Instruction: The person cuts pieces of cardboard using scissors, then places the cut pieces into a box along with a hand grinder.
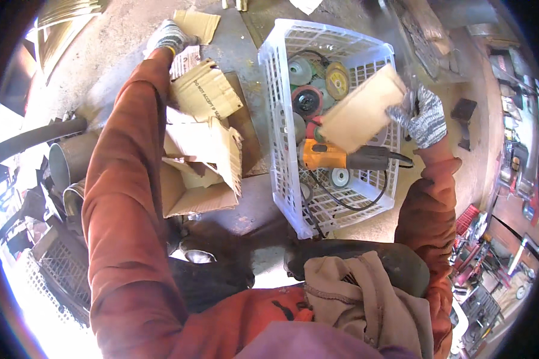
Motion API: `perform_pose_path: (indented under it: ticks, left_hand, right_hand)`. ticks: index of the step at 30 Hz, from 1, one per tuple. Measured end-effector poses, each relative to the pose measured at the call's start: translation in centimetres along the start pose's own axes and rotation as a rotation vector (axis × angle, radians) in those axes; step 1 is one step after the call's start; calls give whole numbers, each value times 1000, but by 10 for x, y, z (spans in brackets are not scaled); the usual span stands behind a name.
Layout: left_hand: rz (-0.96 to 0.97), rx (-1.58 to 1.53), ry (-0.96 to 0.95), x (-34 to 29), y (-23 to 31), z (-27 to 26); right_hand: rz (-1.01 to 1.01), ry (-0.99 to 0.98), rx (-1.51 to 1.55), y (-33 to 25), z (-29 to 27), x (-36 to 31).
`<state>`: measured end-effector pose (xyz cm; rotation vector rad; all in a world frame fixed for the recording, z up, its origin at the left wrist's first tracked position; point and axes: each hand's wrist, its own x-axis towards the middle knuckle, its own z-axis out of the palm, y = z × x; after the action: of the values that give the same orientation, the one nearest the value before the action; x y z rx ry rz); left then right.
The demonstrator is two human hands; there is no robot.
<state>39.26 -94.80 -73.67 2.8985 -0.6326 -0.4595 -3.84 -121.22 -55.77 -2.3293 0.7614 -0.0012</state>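
Observation:
My right hand (424, 116), in a grey knit glove, grips the right edge of a flat piece of brown cardboard (365, 107) and holds it tilted over a white plastic crate (332, 29). Inside the crate lie an orange and black angle grinder (325, 155) with its cord, and several grinding discs (306, 102). My left hand (169, 37), gloved too, reaches far forward at the left. It is against the edge of a small cardboard piece (199, 24), with its fingers mostly hidden. Near my left forearm stands an open, torn cardboard box (200, 200), with a printed cardboard flap (205, 93) beyond it.
A metal pipe (75, 157) and a dark hose (39, 140) lie left of my left arm. Lower left is a grey crate (63, 263). Many tools and a red basket (467, 219) crowd the right side. A beige cloth (365, 293) lies on my lap.

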Motion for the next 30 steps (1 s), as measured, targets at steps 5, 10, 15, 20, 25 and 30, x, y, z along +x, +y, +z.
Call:
perform_pose_path:
  ticks: [5, 10, 15, 20, 25, 30]
  left_hand:
    - [-74, -1073, -170, -6, -45, -21]
    - [186, -433, -373, -17, -111, -16]
    - [125, -77, -144, -22, -133, 17]
    - [141, -172, -155, -44, -105, -4]
    - [169, -164, -109, -59, -97, -6]
    - [190, -241, -95, -61, -113, -1]
  right_hand:
    - [-145, -177, -139, 17, 31, 8]
    - [-24, -196, 15, 22, 46, 13]
    - [263, -430, -399, 33, 112, 46]
    - [182, -550, -229, 95, 136, 45]
    - [182, -406, -311, 34, 105, 20]
    - [172, 65, -285, 13, 58, -16]
